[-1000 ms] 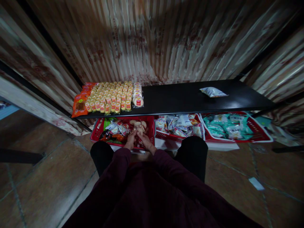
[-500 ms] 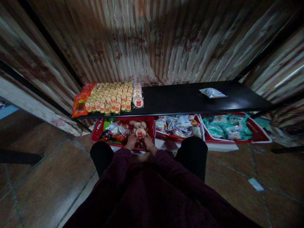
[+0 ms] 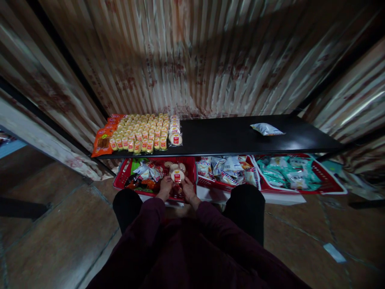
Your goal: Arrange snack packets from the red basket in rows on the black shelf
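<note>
Over the left red basket (image 3: 119, 180), my left hand (image 3: 165, 187) and my right hand (image 3: 189, 189) hold a round pale packaged snack (image 3: 177, 176) between them, one hand at each side of its clear wrapper. Its red label faces up. More round snacks (image 3: 181, 165) lie in the basket just behind it. On the black shelf (image 3: 216, 134) above, a row of similar round packs (image 3: 175, 138) stands beside rows of small yellow packaged cakes (image 3: 146, 132). Orange packs (image 3: 103, 140) stand at the shelf's left end.
One white and blue packet (image 3: 267, 129) lies on the shelf's right part. Below are a basket of white packets (image 3: 230, 164) and another of green packets (image 3: 296, 172). My knees are close to the baskets.
The whole view has shifted, so the shelf and baskets appear slightly lower. My hands still hold the round snack, with its label now more fully in view.
</note>
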`<state>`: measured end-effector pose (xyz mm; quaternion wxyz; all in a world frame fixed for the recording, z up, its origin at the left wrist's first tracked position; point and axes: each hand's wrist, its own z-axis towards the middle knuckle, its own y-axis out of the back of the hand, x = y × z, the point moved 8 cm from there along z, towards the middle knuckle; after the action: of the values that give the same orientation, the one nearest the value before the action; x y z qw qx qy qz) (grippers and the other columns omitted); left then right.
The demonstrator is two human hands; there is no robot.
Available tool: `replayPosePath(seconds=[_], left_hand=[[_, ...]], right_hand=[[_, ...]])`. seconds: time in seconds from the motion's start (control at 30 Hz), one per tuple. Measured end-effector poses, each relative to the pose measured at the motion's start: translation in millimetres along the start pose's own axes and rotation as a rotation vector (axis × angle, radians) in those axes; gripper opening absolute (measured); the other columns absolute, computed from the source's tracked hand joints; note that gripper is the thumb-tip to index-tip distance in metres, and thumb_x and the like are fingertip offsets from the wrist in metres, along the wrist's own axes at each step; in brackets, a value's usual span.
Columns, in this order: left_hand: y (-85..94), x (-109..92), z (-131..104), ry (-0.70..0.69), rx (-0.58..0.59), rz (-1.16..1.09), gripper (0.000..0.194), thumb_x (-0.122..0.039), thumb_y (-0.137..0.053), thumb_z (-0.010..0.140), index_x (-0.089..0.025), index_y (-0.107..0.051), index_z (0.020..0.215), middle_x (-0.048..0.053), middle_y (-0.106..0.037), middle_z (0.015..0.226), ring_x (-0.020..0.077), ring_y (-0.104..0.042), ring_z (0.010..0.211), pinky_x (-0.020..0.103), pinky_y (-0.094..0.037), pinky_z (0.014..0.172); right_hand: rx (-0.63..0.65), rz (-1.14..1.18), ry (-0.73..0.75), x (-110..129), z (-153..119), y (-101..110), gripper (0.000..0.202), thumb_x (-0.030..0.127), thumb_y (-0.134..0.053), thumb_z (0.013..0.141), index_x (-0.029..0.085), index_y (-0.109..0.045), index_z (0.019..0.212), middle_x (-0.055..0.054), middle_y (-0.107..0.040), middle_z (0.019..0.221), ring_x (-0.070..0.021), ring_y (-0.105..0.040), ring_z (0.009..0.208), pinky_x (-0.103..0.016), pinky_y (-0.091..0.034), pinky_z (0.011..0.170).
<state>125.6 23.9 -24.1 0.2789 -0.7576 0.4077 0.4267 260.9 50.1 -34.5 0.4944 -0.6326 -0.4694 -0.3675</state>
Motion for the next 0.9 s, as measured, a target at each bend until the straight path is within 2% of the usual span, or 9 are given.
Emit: replayPosePath(seconds=[0.17, 0.33, 0.6, 0.73, 0.9], left_hand=[[-5.0, -14.2, 6.2, -0.061, -0.001, 0.015, 0.020, -0.001, -0.059, 0.068, -0.014, -0.060, 0.084, 0.000, -0.062, 0.070, 0.0085, -0.060, 0.062, 0.021, -0.052, 0.063], [-12.3, -38.3, 16.7, -0.178, -0.006, 0.087, 0.018, -0.011, -0.063, 0.070, -0.015, -0.064, 0.087, 0.001, -0.065, 0.074, 0.0086, -0.060, 0.061, 0.020, -0.050, 0.061], [-20.7, -81.1, 18.8, -0.427, -0.083, 0.251, 0.019, -0.012, -0.057, 0.074, -0.018, -0.066, 0.090, 0.003, -0.070, 0.082, 0.0130, -0.064, 0.076, 0.026, -0.051, 0.075], [-23.5, -101.8, 11.3, -0.497, -0.111, 0.312, 0.021, -0.012, -0.054, 0.077, -0.018, -0.064, 0.094, 0.004, -0.069, 0.086, 0.0129, -0.063, 0.078, 0.027, -0.050, 0.077], [-26.2, -126.5, 4.2, -0.555, -0.166, 0.398, 0.021, -0.014, -0.054, 0.079, -0.017, -0.061, 0.099, 0.006, -0.069, 0.092, 0.0143, -0.063, 0.082, 0.027, -0.050, 0.078]], right_hand=[[-0.049, -0.147, 0.056, 10.6, 1.5, 4.2, 0.051, 0.054, -0.056, 0.069, 0.016, -0.067, 0.101, -0.004, -0.070, 0.077, -0.0171, -0.063, 0.069, -0.027, -0.050, 0.061], [-0.076, -0.317, 0.161, 32.5, 9.1, 2.6, 0.050, 0.052, -0.052, 0.075, 0.016, -0.066, 0.106, -0.006, -0.071, 0.090, -0.0190, -0.063, 0.080, -0.029, -0.050, 0.071], [-0.112, -0.455, 0.319, 75.6, 23.9, -10.1, 0.043, 0.040, -0.049, 0.080, 0.017, -0.064, 0.113, -0.008, -0.070, 0.105, -0.0218, -0.062, 0.095, -0.035, -0.048, 0.086], [-0.144, -0.498, 0.336, 93.7, 28.0, -15.7, 0.045, 0.038, -0.047, 0.081, 0.016, -0.059, 0.119, -0.010, -0.067, 0.111, -0.0204, -0.062, 0.094, -0.034, -0.048, 0.087], [-0.163, -0.575, 0.365, 116.8, 35.3, -26.0, 0.039, 0.035, -0.047, 0.081, 0.016, -0.060, 0.113, -0.009, -0.069, 0.101, -0.0197, -0.063, 0.086, -0.032, -0.048, 0.081]])
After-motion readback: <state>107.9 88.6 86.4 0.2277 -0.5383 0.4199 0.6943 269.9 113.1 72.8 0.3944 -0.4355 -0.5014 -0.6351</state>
